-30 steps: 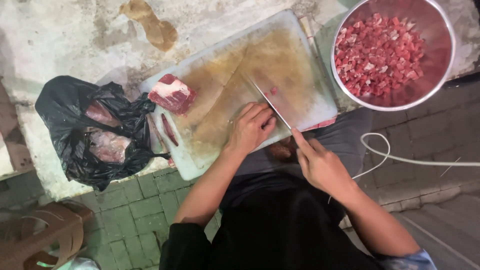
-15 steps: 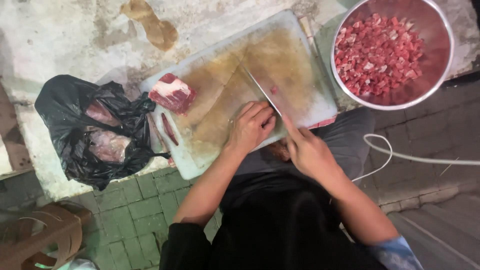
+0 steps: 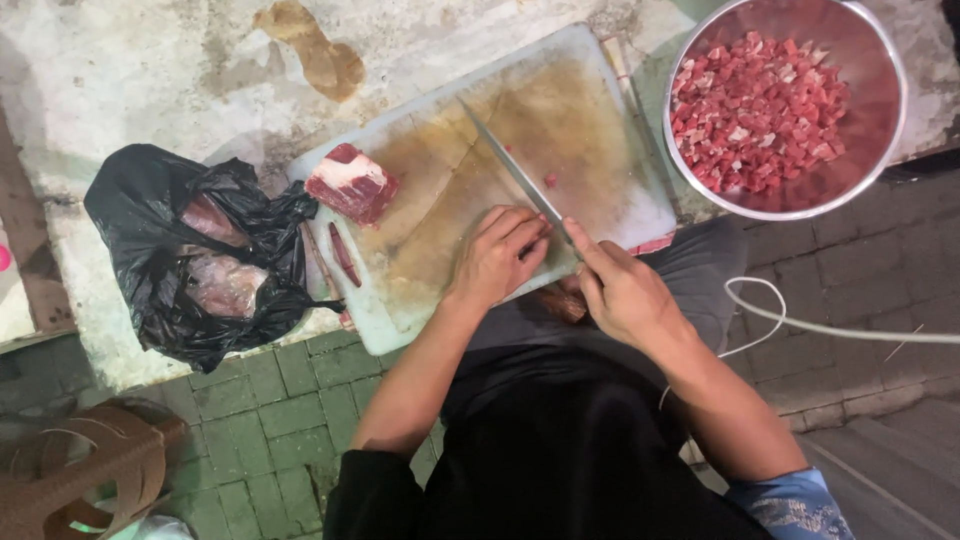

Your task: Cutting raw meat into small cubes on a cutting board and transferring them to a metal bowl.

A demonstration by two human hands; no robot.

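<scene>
A white cutting board [image 3: 560, 130], stained brown, lies on a rough slab. My right hand [image 3: 625, 290] grips a long knife [image 3: 510, 170] by its handle, index finger along the spine, the blade slanting up-left across the board. My left hand [image 3: 497, 255] rests curled on the board's near edge, fingertips against the blade; whether meat lies under it is hidden. A red slab of raw meat [image 3: 350, 183] with a white fat layer sits at the board's left corner. A thin strip of meat [image 3: 343, 255] lies just below it.
A steel bowl [image 3: 880, 150] full of diced red meat stands at the upper right. A black plastic bag [image 3: 150, 250] with raw meat pieces lies open to the left. A white cable [image 3: 800, 325] crosses the brick paving on the right. A brown plastic stool [image 3: 80, 470] is at lower left.
The knife blade has slid toward the upper left across the board, and my right hand has shifted slightly with it. My left hand stays on the board's near edge.
</scene>
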